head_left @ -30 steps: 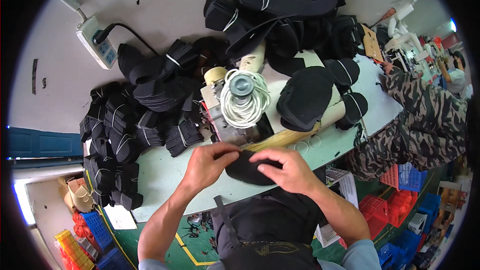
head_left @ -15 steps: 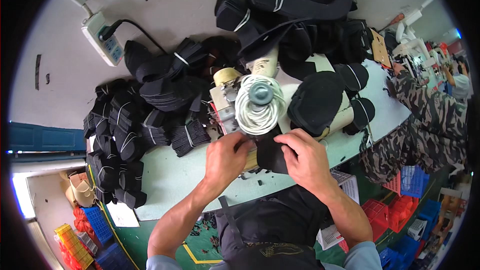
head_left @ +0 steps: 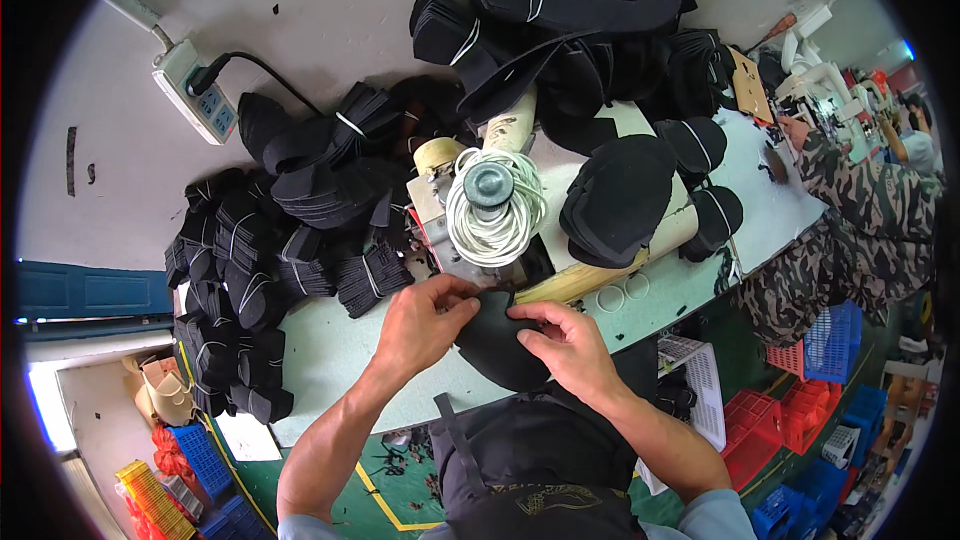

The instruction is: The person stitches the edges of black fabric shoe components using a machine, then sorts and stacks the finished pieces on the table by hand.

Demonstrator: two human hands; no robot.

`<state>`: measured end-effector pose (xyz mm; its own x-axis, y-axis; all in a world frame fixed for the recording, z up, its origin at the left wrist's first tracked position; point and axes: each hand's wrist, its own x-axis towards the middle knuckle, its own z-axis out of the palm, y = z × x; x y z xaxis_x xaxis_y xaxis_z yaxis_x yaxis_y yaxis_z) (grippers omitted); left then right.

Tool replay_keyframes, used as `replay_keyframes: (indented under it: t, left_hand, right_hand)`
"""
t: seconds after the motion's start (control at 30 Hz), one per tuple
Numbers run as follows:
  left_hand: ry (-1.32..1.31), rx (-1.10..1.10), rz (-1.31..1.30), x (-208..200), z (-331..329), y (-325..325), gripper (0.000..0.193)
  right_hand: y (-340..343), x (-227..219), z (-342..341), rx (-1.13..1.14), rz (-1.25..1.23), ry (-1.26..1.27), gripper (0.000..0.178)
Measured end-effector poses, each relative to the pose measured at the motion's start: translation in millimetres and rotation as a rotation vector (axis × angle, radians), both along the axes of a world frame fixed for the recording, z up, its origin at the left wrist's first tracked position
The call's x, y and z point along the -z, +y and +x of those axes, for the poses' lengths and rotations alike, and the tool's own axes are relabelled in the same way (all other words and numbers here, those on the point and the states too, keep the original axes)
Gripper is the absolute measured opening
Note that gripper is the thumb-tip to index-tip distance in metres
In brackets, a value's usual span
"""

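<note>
Both my hands pinch one black curved fabric piece (head_left: pixel 497 345) on the pale green table (head_left: pixel 330 360), just in front of the sewing machine (head_left: pixel 480 230). My left hand (head_left: pixel 420 325) grips its left edge with thumb and fingers. Its right edge sits under the fingers of my right hand (head_left: pixel 570 345). A coil of white cord (head_left: pixel 495 205) is wound around a grey spool on top of the machine.
Bundles of black fabric pieces (head_left: pixel 260 260) tied with white bands crowd the table's left and back. A stack of black oval pieces (head_left: pixel 620 195) lies right of the machine. A power strip (head_left: pixel 195 100) hangs on the wall. A person in camouflage (head_left: pixel 860 230) sits at right. Red and blue crates (head_left: pixel 790 420) stand below.
My hands moved up to the sewing machine with the black piece, then settled back slightly toward me. The piece now lies flatter between my fingers.
</note>
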<state>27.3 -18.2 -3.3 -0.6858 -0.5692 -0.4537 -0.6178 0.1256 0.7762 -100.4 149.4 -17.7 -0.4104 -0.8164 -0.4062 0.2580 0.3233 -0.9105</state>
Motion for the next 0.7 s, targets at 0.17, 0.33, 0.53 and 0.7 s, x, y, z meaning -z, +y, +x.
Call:
replay_keyframes:
  t: [0.17, 0.33, 0.53, 0.7]
  left_hand:
    - [-0.019, -0.099, -0.160, -3.1, -9.4, -3.0, 0.021]
    - [0.077, -0.170, -0.145, 9.2, -21.7, 15.7, 0.023]
    - [0.053, -0.120, 0.105, -5.9, 0.2, 27.4, 0.034]
    - [0.056, -0.159, 0.301, -3.8, 5.9, 16.4, 0.033]
  right_hand:
    - [-7.7, 9.8, 5.1, 0.068, -0.043, 0.025, 0.024]
    - [1.6, -5.8, -14.1, 0.067, -0.060, 0.608, 0.025]
    - [16.8, -20.1, -2.3, 0.056, -0.095, 0.344, 0.028]
    - [11.7, -15.4, 20.4, 0.110, -0.060, -0.006, 0.034]
